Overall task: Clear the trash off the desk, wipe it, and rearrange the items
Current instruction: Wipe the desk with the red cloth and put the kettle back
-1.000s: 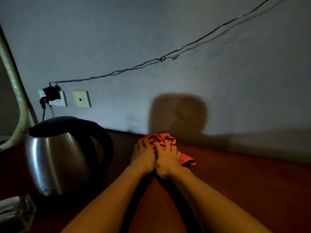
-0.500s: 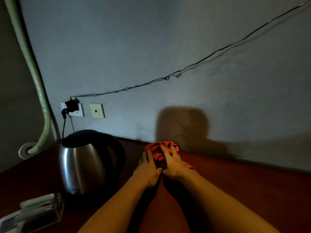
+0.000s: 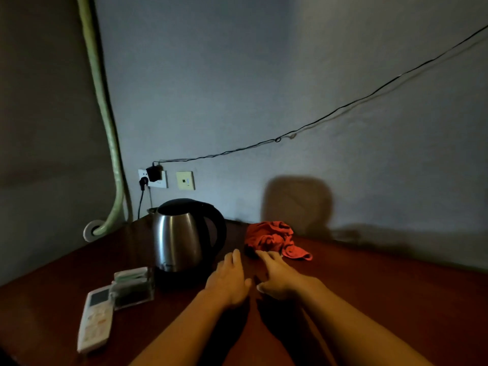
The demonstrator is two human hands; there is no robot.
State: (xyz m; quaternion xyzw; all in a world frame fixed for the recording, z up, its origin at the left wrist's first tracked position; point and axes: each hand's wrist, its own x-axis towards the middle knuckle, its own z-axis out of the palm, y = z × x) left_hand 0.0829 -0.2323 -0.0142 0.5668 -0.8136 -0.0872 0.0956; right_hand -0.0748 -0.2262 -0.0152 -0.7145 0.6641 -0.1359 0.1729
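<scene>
While both hands [image 3: 253, 280] lie released, the red cloth [image 3: 274, 239] sits bunched — tail pointing right.

1. Both hands have let go of the red cloth [image 3: 272, 239] and drawn back.
2. The left hand [image 3: 229, 280] and right hand [image 3: 280, 277] now lie flat on the counter [image 3: 383, 299], fingers relaxed.
3. The cloth sits bunched just beyond the right fingertips.

Two bare forearms reach in from the bottom edge, no sleeves, watch or rings showing. The left hand [image 3: 229, 282] and right hand [image 3: 280, 280] wear no gloves.
</scene>
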